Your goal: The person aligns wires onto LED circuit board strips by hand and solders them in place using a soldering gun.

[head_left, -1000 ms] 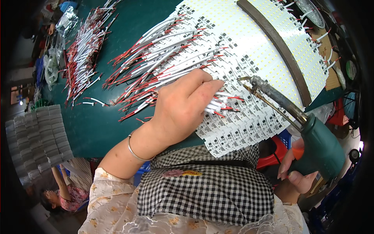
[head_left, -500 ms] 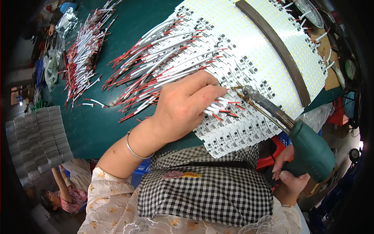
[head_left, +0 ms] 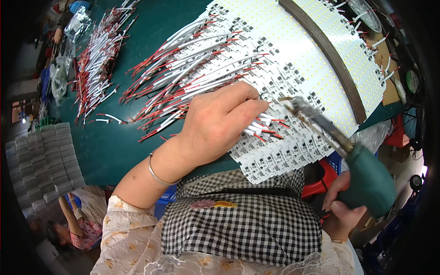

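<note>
My left hand [head_left: 219, 123] rests on a sheet of white LED strip boards [head_left: 293, 68] and pinches a small bundle of white and red wires [head_left: 263, 129] against the boards. My right hand [head_left: 341, 208] grips the green handle of a soldering iron [head_left: 362, 176]. Its metal tip [head_left: 293, 104] points up and left, close to the wire ends and just above the boards. Many white and red wires [head_left: 192, 59] fan out from the boards' left edge. A dark curved bar [head_left: 330, 59] lies across the boards.
The boards lie on a green table [head_left: 114, 142]. A loose heap of red and white wires [head_left: 98, 59] sits at the far left, with clear bags beyond it. Grey stacked trays [head_left: 41, 160] stand lower left. Another person [head_left: 73, 224] sits below them. A red container [head_left: 321, 176] is under the table edge.
The soldering iron has moved left and up, bringing its tip closer to the wires under my left fingers. My left hand has stayed in place.
</note>
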Action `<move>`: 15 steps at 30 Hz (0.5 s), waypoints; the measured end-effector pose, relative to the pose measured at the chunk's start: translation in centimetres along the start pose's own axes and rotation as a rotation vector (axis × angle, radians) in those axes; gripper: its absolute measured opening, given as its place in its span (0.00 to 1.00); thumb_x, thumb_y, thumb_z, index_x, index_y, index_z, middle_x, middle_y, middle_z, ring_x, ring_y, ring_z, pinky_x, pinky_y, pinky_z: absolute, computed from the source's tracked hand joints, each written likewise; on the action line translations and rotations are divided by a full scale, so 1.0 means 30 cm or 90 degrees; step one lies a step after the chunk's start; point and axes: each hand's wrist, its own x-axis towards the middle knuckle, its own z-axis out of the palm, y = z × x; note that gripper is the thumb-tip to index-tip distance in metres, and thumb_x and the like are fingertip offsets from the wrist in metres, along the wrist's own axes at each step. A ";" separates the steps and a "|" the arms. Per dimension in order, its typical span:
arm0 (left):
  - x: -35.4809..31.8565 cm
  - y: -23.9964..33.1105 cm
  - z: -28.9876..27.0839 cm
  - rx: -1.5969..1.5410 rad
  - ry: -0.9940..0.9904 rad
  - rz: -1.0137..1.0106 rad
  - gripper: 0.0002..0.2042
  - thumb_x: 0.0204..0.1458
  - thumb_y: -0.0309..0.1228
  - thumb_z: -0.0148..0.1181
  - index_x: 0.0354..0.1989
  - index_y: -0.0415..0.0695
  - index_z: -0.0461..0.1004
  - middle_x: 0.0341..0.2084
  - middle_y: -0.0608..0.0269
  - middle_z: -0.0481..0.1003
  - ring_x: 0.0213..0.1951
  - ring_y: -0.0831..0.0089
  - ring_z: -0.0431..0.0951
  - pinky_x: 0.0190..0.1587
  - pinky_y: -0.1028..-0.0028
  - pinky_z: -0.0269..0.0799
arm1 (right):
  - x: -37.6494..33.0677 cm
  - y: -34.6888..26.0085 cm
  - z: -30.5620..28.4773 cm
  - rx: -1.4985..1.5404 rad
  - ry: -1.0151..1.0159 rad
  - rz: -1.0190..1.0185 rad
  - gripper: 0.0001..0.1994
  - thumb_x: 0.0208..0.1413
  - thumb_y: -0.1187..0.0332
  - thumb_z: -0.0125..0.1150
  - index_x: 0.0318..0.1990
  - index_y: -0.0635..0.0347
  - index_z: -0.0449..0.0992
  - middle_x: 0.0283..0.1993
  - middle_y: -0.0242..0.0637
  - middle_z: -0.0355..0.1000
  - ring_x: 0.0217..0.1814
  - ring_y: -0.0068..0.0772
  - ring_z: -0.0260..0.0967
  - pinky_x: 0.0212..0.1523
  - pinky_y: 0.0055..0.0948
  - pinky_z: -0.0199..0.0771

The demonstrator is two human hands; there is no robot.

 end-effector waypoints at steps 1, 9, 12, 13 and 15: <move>-0.002 0.004 -0.003 -0.004 -0.026 -0.018 0.17 0.30 0.17 0.60 0.36 0.39 0.77 0.28 0.57 0.74 0.28 0.63 0.77 0.26 0.72 0.73 | -0.005 0.008 -0.007 0.052 0.030 -0.010 0.31 0.44 0.69 0.67 0.51 0.78 0.58 0.20 0.38 0.65 0.14 0.26 0.62 0.14 0.23 0.69; 0.002 0.027 -0.022 -0.006 -0.038 -0.041 0.19 0.29 0.16 0.59 0.36 0.39 0.77 0.28 0.57 0.74 0.27 0.63 0.77 0.26 0.72 0.72 | 0.040 -0.012 -0.022 0.147 -0.030 -0.068 0.32 0.42 0.73 0.64 0.53 0.84 0.57 0.21 0.46 0.67 0.13 0.27 0.63 0.13 0.23 0.68; 0.001 0.011 -0.016 -0.013 0.003 -0.033 0.17 0.32 0.15 0.59 0.37 0.38 0.77 0.28 0.57 0.74 0.27 0.64 0.77 0.28 0.73 0.72 | 0.036 -0.018 -0.019 0.150 -0.006 -0.068 0.32 0.42 0.72 0.65 0.52 0.85 0.57 0.21 0.46 0.66 0.13 0.27 0.63 0.13 0.23 0.69; 0.002 0.005 -0.014 -0.009 0.044 -0.019 0.16 0.35 0.15 0.58 0.37 0.38 0.77 0.27 0.57 0.75 0.27 0.65 0.77 0.28 0.73 0.72 | 0.035 -0.022 -0.023 0.130 -0.007 -0.059 0.33 0.43 0.71 0.65 0.53 0.82 0.55 0.21 0.43 0.65 0.13 0.26 0.63 0.13 0.23 0.69; 0.021 0.016 -0.051 0.013 0.058 -0.042 0.19 0.32 0.14 0.58 0.39 0.39 0.76 0.26 0.58 0.74 0.26 0.64 0.76 0.27 0.71 0.72 | 0.037 -0.025 -0.030 0.112 -0.005 -0.054 0.34 0.44 0.70 0.65 0.54 0.79 0.53 0.21 0.39 0.65 0.13 0.26 0.63 0.13 0.23 0.69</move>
